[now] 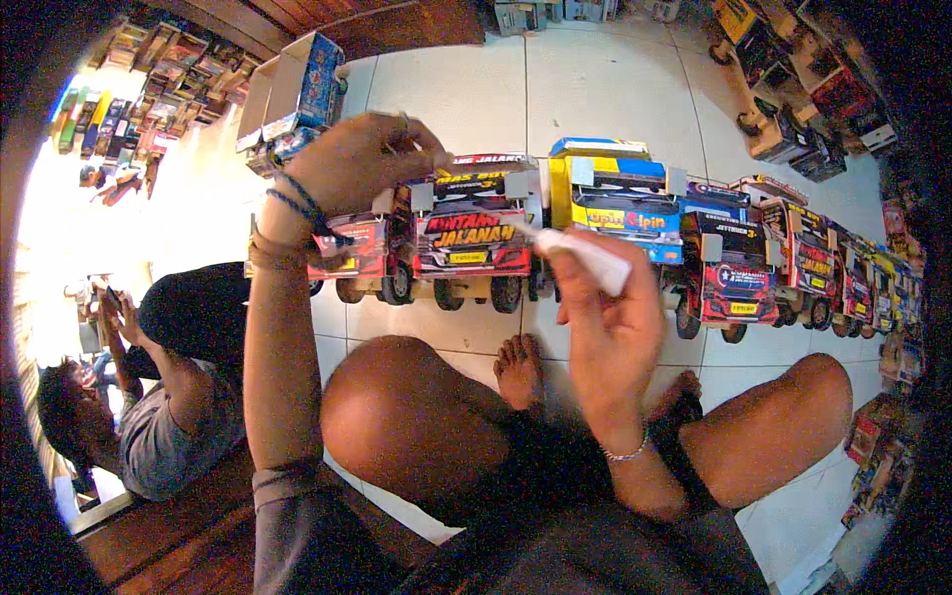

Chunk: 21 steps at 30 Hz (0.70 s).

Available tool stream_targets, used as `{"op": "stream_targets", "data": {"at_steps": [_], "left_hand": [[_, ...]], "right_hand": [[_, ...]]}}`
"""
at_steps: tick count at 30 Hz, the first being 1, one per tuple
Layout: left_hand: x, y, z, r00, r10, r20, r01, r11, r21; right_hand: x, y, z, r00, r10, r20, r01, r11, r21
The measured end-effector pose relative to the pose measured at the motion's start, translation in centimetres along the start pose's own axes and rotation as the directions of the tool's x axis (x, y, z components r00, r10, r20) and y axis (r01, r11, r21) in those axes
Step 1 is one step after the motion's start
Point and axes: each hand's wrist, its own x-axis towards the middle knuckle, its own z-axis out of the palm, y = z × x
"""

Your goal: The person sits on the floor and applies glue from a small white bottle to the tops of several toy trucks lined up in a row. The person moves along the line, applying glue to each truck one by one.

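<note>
In front of me stands a toy truck (471, 248) with a red, black and yellow printed front and small white mirrors at its sides. My right hand (615, 327) is closed around a small white squeeze bottle (595, 263), its thin nozzle pointing left at the upper front of this truck. Over the truck's roof on the left, my left hand (362, 159) has its fingers bent and drawn together at the cab's top edge. Whatever lies between those fingertips is too small to make out. A blue and yellow toy truck (625, 208) stands just right of the nozzle.
More toy trucks (734, 268) continue the row to the right; another red one (352, 248) is beneath my left wrist. A blue truck with an open bed (297, 99) stands behind. White tiles (436, 89) cover the floor. At left sits another person (178, 416).
</note>
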Motion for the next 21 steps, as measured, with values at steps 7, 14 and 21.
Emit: {"op": "stream_targets", "data": {"at_steps": [7, 14, 21], "left_hand": [[-1.5, -1.3, 1.2, 0.989, 0.133, -0.066, -0.140, 0.985, -0.100], [-1.7, -1.6, 0.9, 1.000, 0.007, -0.014, -0.009, 0.995, -0.095], [-1.8, -1.7, 1.1, 1.000, 0.001, -0.019, -0.004, 0.979, -0.205]], "right_hand": [[-1.1, 0.3, 3.0, 0.995, 0.048, 0.092, -0.042, 0.997, -0.068], [-0.9, 1.0, 4.4, 0.998, -0.007, 0.063, 0.015, 0.991, -0.132], [-0.8, 1.5, 4.5, 0.997, -0.058, 0.041, 0.063, 0.990, -0.128]]}}
